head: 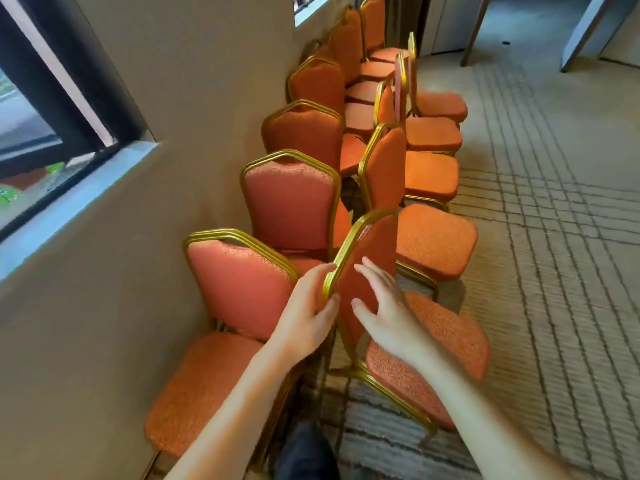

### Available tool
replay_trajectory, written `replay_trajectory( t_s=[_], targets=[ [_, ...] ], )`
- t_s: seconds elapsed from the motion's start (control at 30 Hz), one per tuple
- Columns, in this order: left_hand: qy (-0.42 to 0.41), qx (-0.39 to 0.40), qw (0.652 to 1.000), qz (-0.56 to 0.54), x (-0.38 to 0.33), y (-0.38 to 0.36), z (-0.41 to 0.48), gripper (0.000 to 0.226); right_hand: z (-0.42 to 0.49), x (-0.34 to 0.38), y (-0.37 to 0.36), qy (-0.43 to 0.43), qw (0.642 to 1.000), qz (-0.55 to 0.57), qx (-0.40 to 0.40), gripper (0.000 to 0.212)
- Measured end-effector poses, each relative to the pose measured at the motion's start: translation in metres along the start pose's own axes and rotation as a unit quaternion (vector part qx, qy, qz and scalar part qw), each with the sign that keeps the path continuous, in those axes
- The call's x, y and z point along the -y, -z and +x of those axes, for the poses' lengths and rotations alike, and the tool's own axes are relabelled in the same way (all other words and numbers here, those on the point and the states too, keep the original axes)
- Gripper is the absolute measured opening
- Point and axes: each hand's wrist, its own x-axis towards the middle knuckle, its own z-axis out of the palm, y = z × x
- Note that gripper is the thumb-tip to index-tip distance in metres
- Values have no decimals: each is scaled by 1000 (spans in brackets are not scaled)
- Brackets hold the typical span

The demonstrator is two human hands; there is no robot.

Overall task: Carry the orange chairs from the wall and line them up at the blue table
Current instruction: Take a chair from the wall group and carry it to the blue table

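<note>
Left hand [304, 317] clasping orange chair backrest [369, 261], right hand [388, 313] spread — just beside

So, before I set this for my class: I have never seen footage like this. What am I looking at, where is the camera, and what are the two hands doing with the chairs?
There is no machine here, only a person. The single picture comes from a wide-angle camera worn on their head, looking forward and down, so the two bare arms reaching in from the bottom are their own. The orange chairs, which have gold frames, stand in two rows along the beige wall on a patterned carpet. Those closest to the wall look stacked. The left hand grips the gold edge of the backrest of the nearest chair. The right hand is open, with its fingers spread at the padded face of that backrest. Whether it actually touches the padding is unclear.
</note>
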Motion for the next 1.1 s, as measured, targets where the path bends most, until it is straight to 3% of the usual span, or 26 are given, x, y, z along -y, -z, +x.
replay_trajectory(
  t_s=[0.27,0.57,0.9,1.1],
  targets=[
    [-38,88,995,10,56,-11,167,49,121,-43,-8,-100,994,3,-47,59],
    [37,210,977,4,92,-38,276,46,209,-84,-14,-211,970,86,-80,54],
    [142,218,965,-28,120,-78,315,47,250,-123,-31,-305,911,272,-54,61],
    [173,210,957,-97,117,-77,320,53,260,-121,-46,-299,888,333,-104,45]
  ],
)
